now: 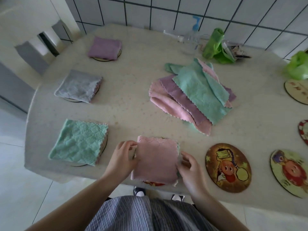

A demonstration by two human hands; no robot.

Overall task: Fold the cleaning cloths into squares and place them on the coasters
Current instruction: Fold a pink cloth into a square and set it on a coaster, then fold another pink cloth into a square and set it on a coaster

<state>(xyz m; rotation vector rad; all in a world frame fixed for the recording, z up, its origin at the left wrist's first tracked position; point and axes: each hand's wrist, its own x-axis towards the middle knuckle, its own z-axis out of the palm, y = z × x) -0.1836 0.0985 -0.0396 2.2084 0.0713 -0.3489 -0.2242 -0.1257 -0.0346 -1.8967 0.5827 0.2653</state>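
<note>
Lying at the lower centre of the frame, the folded pink cloth (156,161) covers a coaster (154,183) whose red rim peeks out at its near edge. Your left hand (122,160) pinches the cloth's left edge between thumb and fingers, and your right hand (190,169) grips its right edge the same way.

To the left, 3 folded squares already sit on coasters along the table's left side: a green cloth (80,141) at lower left, a grey cloth (78,85) above it, and a purple cloth (105,48) at upper left.

Right of centre lies a loose pile of unfolded cloths (191,94), green over purple over pink.

At lower right, 2 bare coasters show cartoon pictures, a brown coaster (228,167) just beside your right hand and a pale coaster (290,172) further right. 2 more coasters are cut off by the right edge.

Against the tiled wall at the top stand a clear spray bottle (191,39) and green plastic bags (216,45) on the table (130,105).
</note>
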